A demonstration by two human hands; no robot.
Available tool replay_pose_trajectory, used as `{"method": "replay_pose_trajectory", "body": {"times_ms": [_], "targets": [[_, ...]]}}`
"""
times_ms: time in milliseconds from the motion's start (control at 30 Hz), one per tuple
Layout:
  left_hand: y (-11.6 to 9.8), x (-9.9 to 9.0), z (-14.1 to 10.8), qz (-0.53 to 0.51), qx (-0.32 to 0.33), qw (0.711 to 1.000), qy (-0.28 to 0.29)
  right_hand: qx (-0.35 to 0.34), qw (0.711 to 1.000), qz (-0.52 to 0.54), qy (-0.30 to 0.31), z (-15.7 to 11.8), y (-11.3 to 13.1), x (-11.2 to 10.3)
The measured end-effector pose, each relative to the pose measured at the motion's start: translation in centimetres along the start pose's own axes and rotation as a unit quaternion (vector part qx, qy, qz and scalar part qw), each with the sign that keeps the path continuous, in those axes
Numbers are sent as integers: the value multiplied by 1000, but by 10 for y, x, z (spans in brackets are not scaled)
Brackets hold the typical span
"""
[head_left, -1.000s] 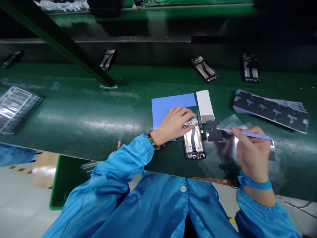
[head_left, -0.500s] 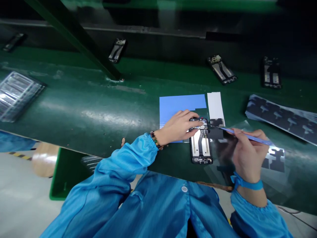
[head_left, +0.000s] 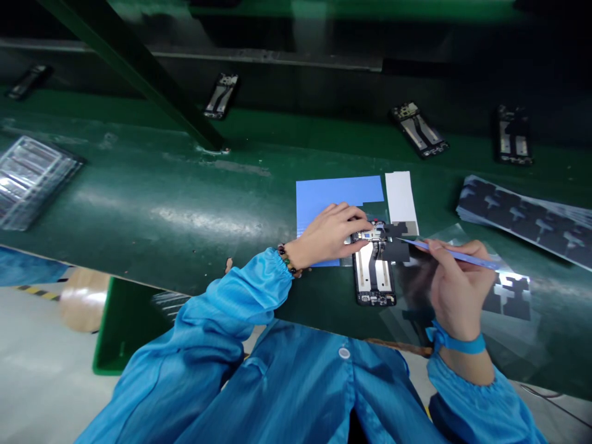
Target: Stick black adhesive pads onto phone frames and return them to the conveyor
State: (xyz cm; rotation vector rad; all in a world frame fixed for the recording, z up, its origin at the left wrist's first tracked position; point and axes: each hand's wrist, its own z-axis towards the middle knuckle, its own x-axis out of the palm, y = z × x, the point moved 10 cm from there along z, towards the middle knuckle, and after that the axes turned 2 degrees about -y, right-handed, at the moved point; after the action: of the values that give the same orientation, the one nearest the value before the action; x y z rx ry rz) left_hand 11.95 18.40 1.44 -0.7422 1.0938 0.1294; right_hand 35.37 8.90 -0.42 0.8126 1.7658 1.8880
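An opened phone (head_left: 374,277) lies on the green bench, its silver inside and dark flex cable showing. My left hand (head_left: 330,231) holds it at the upper left, thumb and fingers bent over its circuit board end. Between the fingers of my right hand (head_left: 462,277) are blue tweezers (head_left: 456,253), pointing left. At their tips a black sticker (head_left: 395,251) reaches over the phone's upper right edge. Whether it touches the phone I cannot tell. Under my left hand lies a blue sheet (head_left: 340,188), with a white card (head_left: 400,194) beside it.
A stack of dark printed sheets (head_left: 518,213) lies at the right. Clear film with black stickers (head_left: 511,296) is near my right wrist. Several opened phones (head_left: 420,129) lie along the back strip. Plastic trays (head_left: 32,179) and a green post (head_left: 152,80) stand left.
My right hand and the tweezers have shifted left, bringing the black sticker over the phone's edge. My left fingers have drawn back, showing more circuit board. The back phones sit slightly farther right.
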Motion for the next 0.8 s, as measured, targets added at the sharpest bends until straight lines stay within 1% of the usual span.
{"method": "replay_pose_trajectory", "body": {"times_ms": [200, 367, 533, 800], "targets": [[2, 1, 0, 15, -10, 1000, 2, 15, 1000, -13, 19, -5, -4, 7], [0, -2, 0, 6, -9, 1000, 3, 23, 998, -25, 46, -11, -7, 15], [1, -5, -1, 2, -11, 1000, -3, 23, 997, -43, 57, -14, -11, 22], [-2, -7, 0, 1, -10, 1000, -4, 21, 995, -76, 60, -14, -17, 19]]}}
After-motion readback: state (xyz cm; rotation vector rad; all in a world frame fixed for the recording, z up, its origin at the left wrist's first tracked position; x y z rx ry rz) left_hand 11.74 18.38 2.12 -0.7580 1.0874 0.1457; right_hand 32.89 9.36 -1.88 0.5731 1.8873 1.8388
